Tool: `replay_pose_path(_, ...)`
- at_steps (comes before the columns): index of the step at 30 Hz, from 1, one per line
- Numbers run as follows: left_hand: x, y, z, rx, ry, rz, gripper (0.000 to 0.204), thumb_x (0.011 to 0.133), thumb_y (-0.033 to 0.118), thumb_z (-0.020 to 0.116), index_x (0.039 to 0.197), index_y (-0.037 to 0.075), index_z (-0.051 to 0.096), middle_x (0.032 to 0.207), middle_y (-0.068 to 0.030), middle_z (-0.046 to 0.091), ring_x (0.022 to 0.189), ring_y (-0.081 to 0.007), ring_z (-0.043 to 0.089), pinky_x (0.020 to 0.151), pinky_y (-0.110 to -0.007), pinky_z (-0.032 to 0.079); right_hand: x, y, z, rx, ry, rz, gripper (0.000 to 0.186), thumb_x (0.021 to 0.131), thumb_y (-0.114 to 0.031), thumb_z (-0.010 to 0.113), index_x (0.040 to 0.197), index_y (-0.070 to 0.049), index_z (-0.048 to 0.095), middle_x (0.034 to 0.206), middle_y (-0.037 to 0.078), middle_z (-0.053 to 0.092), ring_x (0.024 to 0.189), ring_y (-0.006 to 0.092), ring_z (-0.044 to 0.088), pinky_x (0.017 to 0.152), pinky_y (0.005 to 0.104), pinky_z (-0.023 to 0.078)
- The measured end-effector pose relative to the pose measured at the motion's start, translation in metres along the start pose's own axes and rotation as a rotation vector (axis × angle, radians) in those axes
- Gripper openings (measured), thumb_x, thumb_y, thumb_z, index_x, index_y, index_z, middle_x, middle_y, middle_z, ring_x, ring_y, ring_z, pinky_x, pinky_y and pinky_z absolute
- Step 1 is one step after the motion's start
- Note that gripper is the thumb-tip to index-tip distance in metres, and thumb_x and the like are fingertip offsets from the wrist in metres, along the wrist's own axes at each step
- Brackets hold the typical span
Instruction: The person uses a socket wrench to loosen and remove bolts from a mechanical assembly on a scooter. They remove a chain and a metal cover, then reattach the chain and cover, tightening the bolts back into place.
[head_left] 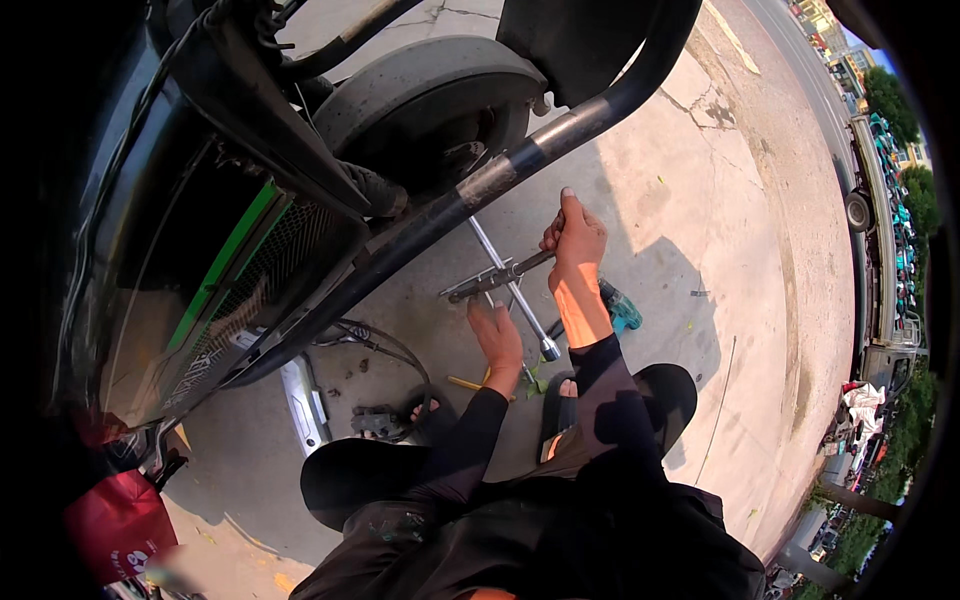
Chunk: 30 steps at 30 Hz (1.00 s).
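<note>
My right hand [578,245] is closed round the upper end of a dark metal rod-shaped tool [487,285], thumb pointing up. A thicker collar sits partway along the tool, which slants down to the left; its exact kind is unclear. Beside its lower end is my left hand [495,335], fingers stretched out and fingertips close to it or touching. Beneath the tool is a chrome cross-shaped lug wrench [537,325], partly covered by it. A teal and black power tool [622,308] lies right of my right forearm, which hides part of it.
A vehicle's wheel [430,115] stands ahead, behind a black tubular bar [520,155]. Left of my feet lie a silver part [303,400] and a black cable [405,350]. A yellow-handled object [465,383] is by my left wrist. A red bag [120,525] hangs lower left.
</note>
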<state>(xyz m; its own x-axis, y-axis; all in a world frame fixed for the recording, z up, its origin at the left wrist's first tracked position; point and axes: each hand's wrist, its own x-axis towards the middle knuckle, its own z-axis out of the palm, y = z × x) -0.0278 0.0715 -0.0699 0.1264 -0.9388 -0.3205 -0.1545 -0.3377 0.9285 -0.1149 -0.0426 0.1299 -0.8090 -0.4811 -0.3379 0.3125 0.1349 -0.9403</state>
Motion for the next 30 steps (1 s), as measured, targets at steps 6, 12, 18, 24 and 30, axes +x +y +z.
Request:
replay_pose_path(6, -0.047, 0.009, 0.011, -0.462, -0.287, -0.250, 0.029, 0.103, 0.028, 0.052, 0.107, 0.000, 0.044, 0.092, -0.0117, 0.056, 0.079, -0.0187, 0.061, 0.068, -0.035, 0.052, -0.070, 0.068, 0.042, -0.440, -0.422, -0.729, 0.034, 0.089, -0.028, 0.069, 0.069, -0.005, 0.053, 0.063, 0.009, 0.051, 0.057, 0.0219, 0.052, 0.055, 0.0375, 0.040)
replay_pose_path(12, -0.044, 0.048, 0.030, -0.562, -0.370, -0.313, 0.018, 0.101, 0.020, 0.057, 0.093, 0.006, 0.047, 0.064, 0.0008, 0.045, 0.041, -0.0114, 0.047, 0.042, -0.028, 0.044, -0.125, 0.109, 0.020, -0.814, -1.654, -0.569, 0.037, 0.087, -0.025, 0.072, 0.114, 0.000, 0.065, 0.115, 0.019, 0.067, 0.115, 0.0363, 0.061, 0.098, 0.0464, 0.047)
replay_pose_path(18, -0.038, 0.035, 0.025, -0.496, -0.332, -0.302, 0.021, 0.104, 0.026, 0.051, 0.099, 0.006, 0.049, 0.067, 0.0005, 0.046, 0.047, -0.0120, 0.050, 0.043, -0.029, 0.044, 0.052, 0.061, -0.060, -0.204, 0.149, -0.408, 0.055, 0.101, -0.031, 0.052, 0.136, 0.009, 0.035, 0.140, 0.028, 0.039, 0.134, 0.0391, 0.040, 0.109, 0.0468, 0.034)
replay_pose_path(24, -0.016, 0.010, -0.006, -0.424, -0.397, -0.309, 0.028, 0.104, 0.035, 0.049, 0.094, 0.009, 0.050, 0.071, -0.0021, 0.049, 0.057, -0.0156, 0.056, 0.054, -0.034, 0.049, 0.011, 0.100, -0.004, 0.289, -0.216, -0.294, 0.050, 0.104, -0.047, 0.043, 0.114, 0.002, 0.048, 0.094, 0.013, 0.060, 0.084, 0.0252, 0.062, 0.086, 0.0385, 0.047)
replay_pose_path(30, -0.030, 0.047, 0.022, -0.437, -0.404, -0.450, 0.037, 0.103, 0.042, 0.050, 0.085, 0.011, 0.044, 0.066, -0.0025, 0.045, 0.050, -0.0162, 0.053, 0.050, -0.036, 0.049, -0.118, 0.148, -0.015, -0.896, -1.800, -0.745, 0.042, 0.084, -0.034, 0.073, 0.110, 0.000, 0.066, 0.120, 0.015, 0.064, 0.117, 0.0358, 0.059, 0.102, 0.0455, 0.045)
